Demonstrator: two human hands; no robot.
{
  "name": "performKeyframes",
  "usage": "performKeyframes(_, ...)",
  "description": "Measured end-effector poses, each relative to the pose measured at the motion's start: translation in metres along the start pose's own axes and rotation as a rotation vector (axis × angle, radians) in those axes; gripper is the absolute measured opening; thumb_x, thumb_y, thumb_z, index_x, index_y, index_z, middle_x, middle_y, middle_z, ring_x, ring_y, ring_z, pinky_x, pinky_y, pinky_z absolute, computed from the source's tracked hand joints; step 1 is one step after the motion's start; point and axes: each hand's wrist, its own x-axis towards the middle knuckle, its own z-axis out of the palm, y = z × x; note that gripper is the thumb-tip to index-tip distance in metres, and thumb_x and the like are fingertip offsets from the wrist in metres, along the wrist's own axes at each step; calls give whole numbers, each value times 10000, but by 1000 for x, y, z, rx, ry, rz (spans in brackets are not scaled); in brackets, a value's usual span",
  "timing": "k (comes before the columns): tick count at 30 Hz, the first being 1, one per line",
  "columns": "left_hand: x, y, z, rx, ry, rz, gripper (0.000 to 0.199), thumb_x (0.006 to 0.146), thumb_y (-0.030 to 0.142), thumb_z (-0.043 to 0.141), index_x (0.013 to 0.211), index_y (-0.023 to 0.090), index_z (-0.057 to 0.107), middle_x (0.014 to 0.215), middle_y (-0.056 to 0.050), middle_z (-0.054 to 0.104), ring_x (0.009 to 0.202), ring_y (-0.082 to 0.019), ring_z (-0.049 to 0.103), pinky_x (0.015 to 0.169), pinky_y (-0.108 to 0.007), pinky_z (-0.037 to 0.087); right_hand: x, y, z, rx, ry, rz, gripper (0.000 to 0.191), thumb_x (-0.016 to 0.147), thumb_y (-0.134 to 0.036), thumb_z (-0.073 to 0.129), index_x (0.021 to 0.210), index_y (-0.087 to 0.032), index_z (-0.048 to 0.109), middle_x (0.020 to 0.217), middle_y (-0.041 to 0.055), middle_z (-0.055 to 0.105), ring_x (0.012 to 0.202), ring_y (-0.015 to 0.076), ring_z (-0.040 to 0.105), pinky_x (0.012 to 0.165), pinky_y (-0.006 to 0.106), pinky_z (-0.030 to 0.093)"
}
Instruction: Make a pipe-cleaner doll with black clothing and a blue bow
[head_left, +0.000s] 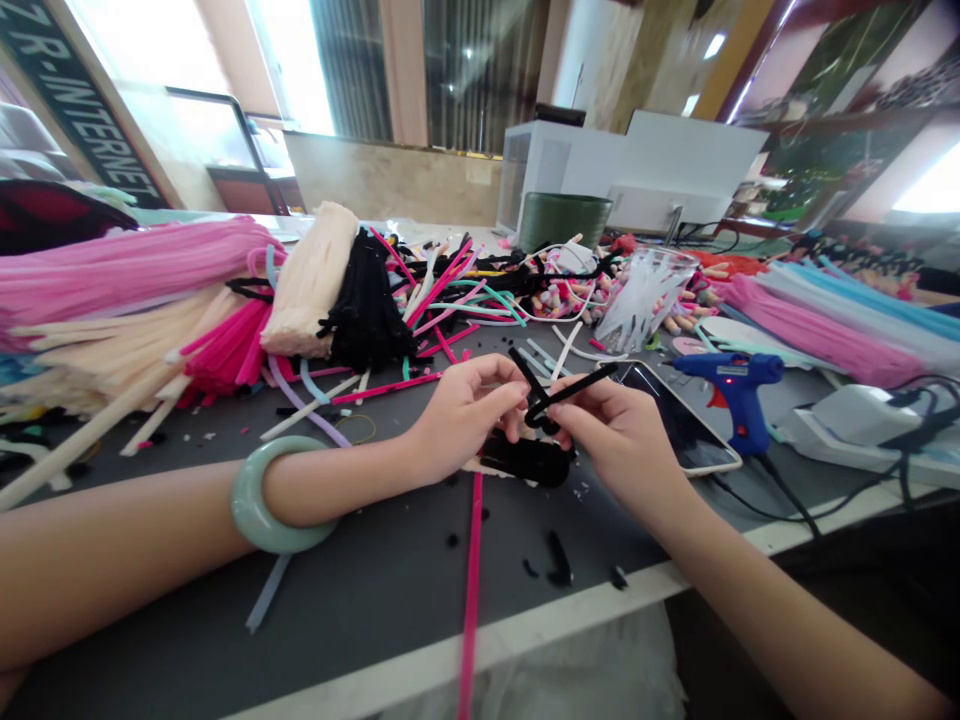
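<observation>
Between my fingertips, just above the table, is a black pipe cleaner (589,382) bent into a small loop, its two ends crossing and pointing up and outward. My left hand (465,412) pinches the loop's left side; a pale green bangle (251,498) circles that wrist. On the other side, my right hand (624,428) grips it between thumb and fingers. The fingers partly hide the loop. Below both hands lies a black fuzzy piece (529,460) with a pale edge. A bright pink pipe cleaner (472,580) runs from there over the table's front edge.
At right are a tablet or large phone (679,415), a blue glue gun (739,385) and a white power strip (847,425) with cables. Bundles of pink (135,265), cream (311,280) and black pipe cleaners (371,305) fill the left. A clear cup (649,295) holds translucent sticks.
</observation>
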Motion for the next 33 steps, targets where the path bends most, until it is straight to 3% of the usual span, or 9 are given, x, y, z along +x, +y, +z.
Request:
performKeyframes(9,-1,3,4,-72,-16,-43,123,846,148,446,724,162,444,549,58,524,482,-54,533,501,-159,419,1,1,-2,37,61,40,80,723,-167,665,801,-154,651,619,-41,622,503,82,558,488,197,435)
performKeyframes(18,-2,2,3,-20,-19,-24,183,874,222,495,707,151,474,527,57,519,473,-52,543,477,-151,400,1,4,-1,125,64,45,96,719,-190,683,806,-160,655,639,-35,629,519,83,551,505,204,434)
performKeyframes(25,-2,1,2,39,-53,20,122,844,229,587,797,140,519,510,57,537,462,-49,521,496,-159,409,1,3,-1,131,58,37,89,716,-191,685,797,-166,659,674,-28,642,514,83,537,508,214,439)
performKeyframes(33,-2,3,2,5,-41,2,116,858,191,525,773,167,451,542,64,532,478,-58,555,502,-159,409,1,4,-1,112,59,41,103,718,-200,683,814,-169,659,662,-29,631,517,86,537,512,216,435)
